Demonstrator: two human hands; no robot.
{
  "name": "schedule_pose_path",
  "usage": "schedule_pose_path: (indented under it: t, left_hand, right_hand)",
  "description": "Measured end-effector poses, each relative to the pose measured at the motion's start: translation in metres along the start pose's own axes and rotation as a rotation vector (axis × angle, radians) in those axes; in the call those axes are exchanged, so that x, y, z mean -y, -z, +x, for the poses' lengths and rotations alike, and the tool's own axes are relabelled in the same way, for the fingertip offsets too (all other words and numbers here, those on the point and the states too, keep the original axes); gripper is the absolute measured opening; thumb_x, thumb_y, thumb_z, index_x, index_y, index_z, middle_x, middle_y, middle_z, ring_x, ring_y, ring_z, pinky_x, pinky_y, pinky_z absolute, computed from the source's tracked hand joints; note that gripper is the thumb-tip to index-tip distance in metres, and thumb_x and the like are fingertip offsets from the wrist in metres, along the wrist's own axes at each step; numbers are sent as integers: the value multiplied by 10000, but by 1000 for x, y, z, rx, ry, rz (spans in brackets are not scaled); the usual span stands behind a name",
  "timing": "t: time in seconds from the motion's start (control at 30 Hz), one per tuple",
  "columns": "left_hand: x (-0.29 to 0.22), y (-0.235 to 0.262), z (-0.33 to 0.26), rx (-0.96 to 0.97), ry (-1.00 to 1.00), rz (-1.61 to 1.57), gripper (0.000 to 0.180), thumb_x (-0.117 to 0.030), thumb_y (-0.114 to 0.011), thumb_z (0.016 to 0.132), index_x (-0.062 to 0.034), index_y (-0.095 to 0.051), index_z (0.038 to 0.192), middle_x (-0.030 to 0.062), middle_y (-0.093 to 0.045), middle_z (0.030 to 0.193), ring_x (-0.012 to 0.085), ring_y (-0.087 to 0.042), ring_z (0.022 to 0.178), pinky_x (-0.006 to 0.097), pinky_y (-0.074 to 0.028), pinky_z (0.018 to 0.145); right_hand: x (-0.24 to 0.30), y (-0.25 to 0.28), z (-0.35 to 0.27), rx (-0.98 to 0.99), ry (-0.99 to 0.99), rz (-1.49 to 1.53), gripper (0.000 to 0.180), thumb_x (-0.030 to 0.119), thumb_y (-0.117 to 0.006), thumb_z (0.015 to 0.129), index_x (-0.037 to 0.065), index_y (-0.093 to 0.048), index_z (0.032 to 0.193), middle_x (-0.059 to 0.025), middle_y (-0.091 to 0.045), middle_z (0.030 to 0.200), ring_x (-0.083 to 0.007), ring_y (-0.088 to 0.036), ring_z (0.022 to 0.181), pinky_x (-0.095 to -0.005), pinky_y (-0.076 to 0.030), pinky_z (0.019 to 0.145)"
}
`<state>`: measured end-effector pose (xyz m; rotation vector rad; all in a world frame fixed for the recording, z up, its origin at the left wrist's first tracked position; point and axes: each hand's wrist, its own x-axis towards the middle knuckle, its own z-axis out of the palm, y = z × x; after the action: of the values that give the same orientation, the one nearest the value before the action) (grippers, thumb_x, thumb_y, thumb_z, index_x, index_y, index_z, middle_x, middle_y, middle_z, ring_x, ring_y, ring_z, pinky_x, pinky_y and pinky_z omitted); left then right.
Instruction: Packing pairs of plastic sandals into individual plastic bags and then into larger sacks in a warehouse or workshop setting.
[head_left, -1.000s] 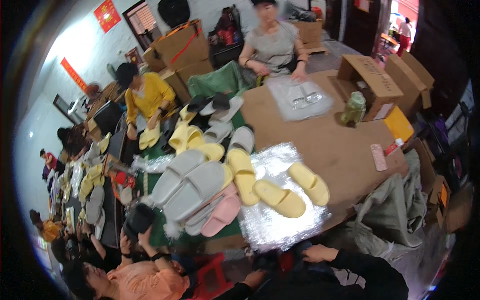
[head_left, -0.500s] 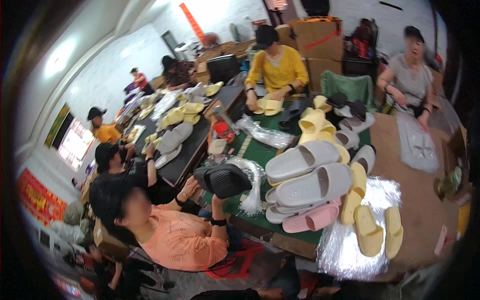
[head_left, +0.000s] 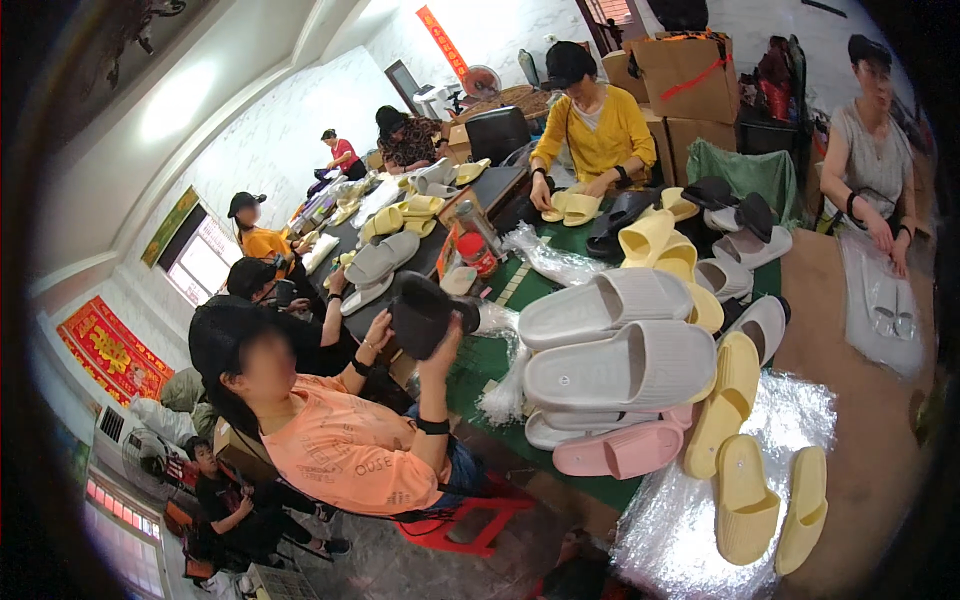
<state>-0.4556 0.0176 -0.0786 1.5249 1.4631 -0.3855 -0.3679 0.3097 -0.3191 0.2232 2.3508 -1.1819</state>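
Note:
Neither of my hands shows at this moment. Nearest to the lower edge lie two yellow slide slippers (head_left: pixel 748 505) on a stack of shiny clear plastic bags (head_left: pixel 650 545). Beyond them rises a pile of slippers: large grey slides (head_left: pixel 620 365) on top, a pink slide (head_left: pixel 615 447) below, and more yellow slides (head_left: pixel 730 395) along its right side. To the left, a co-worker in an orange shirt (head_left: pixel 350 445) holds up a black slide (head_left: pixel 425 312) with both hands.
Across the green table top (head_left: pixel 500 400), a person in yellow (head_left: pixel 610 130) handles yellow slides. At far right, a person in grey (head_left: pixel 868 160) holds a bagged pair. A red stool (head_left: pixel 470 530) stands beside the table; cardboard boxes (head_left: pixel 685 80) are stacked behind.
The whole view has shifted and tilted, bringing more floor and left wall into sight. The co-worker in orange has turned the black slide more upright. A blurred dark shape at the lower edge is gone.

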Motion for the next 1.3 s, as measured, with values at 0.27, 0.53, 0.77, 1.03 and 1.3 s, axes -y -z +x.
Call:
schedule_pose_path:
  t: [0.27, 0.53, 0.77, 1.03, 1.3]
  left_hand:
    - [-4, -16, -2, 75, 97, 129, 555, -374, -516, 851, -31, -393, 1269, 287, -542, 1114, 470, -574, 868, 550, -446, 791]
    - [-3, -10, 12, 214, 103, 308, 656, -389, -519, 855, -35, -314, 1368, 308, -511, 1174, 504, -562, 859, 578, -438, 791]
    - [34, -63, 31, -35, -23, 357, 731, -382, -498, 861, 15, -220, 1408, 307, -545, 1109, 476, -571, 809, 608, -427, 776]
    - [86, -121, 108, 175, 116, 559, 387, -332, -534, 819, -44, -583, 1073, 187, -644, 931, 387, -611, 793, 563, -450, 764]
    - [16, -15, 128, 233, 34, 250, 361, -283, -502, 868, 8, -636, 1035, 191, -602, 1118, 376, -545, 1068, 437, -413, 934]
  right_hand:
    - [-37, -44, -2, -69, -92, 71, 475, 411, -436, 901, 118, -469, 1273, -150, -487, 1273, -330, -467, 1158, -480, -353, 926]
    - [-80, -127, -36, -131, -263, 231, 484, 418, -428, 902, 126, -455, 1287, -142, -464, 1297, -334, -445, 1179, -511, -332, 930]
    - [-86, -139, -27, -135, -284, 235, 492, 423, -420, 902, 133, -443, 1299, -136, -444, 1319, -338, -425, 1197, -537, -314, 933]
    - [-80, -23, -18, -175, -256, 67, 502, 430, -412, 903, 141, -429, 1313, -129, -421, 1344, -342, -403, 1218, -568, -294, 937]
    - [-50, 91, -24, -282, -285, -153, 512, 436, -404, 904, 148, -414, 1328, -121, -398, 1368, -346, -381, 1239, -599, -274, 940]
